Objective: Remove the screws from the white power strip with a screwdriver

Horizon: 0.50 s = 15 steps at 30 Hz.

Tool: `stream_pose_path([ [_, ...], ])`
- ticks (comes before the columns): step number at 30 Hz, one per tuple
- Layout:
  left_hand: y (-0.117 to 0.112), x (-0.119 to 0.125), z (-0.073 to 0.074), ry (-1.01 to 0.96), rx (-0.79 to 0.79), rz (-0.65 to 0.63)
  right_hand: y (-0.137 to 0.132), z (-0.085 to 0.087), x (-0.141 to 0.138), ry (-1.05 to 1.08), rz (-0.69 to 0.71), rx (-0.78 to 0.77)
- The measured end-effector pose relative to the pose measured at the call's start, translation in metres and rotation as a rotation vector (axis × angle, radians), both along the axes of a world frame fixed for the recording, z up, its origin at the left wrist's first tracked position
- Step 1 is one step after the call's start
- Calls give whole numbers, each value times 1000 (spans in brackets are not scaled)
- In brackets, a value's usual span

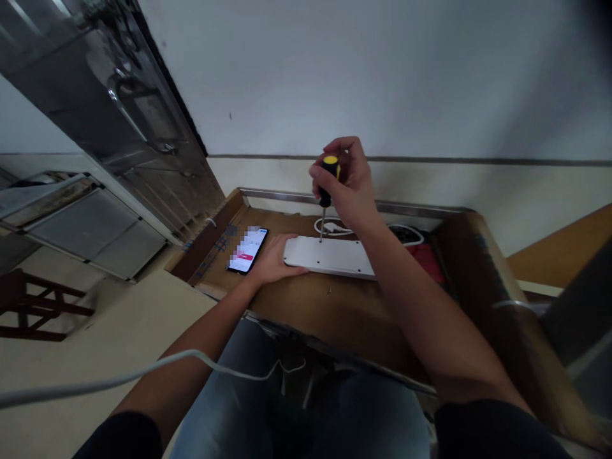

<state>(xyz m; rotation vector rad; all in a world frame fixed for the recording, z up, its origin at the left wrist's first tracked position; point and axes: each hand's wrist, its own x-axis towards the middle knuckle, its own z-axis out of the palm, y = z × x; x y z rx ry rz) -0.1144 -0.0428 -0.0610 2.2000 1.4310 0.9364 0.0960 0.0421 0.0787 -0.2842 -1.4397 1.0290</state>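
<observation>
A white power strip (329, 256) lies face down on a small wooden table (335, 306). My right hand (347, 185) is closed around a screwdriver (327, 186) with a black and yellow handle. The screwdriver stands upright with its tip on the strip's back. My left hand (273, 261) rests flat against the strip's left end and holds it steady. The strip's white cord (329, 225) coils behind it.
A phone (247, 250) with a lit screen lies left of my left hand. A tiny screw (329, 291) sits on the wood in front of the strip. A red object (426, 260) lies at the right. A white cable (143, 370) crosses my lap. A metal door (119, 108) stands at left.
</observation>
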Motion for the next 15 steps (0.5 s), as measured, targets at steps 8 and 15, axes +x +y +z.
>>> stream_pose_path([
  [8,0,0,0,6,0,6,1,2,5,-45,72,-21],
  [15,1,-2,-2,12,32,-17,0,1,-2,48,-3,-31],
])
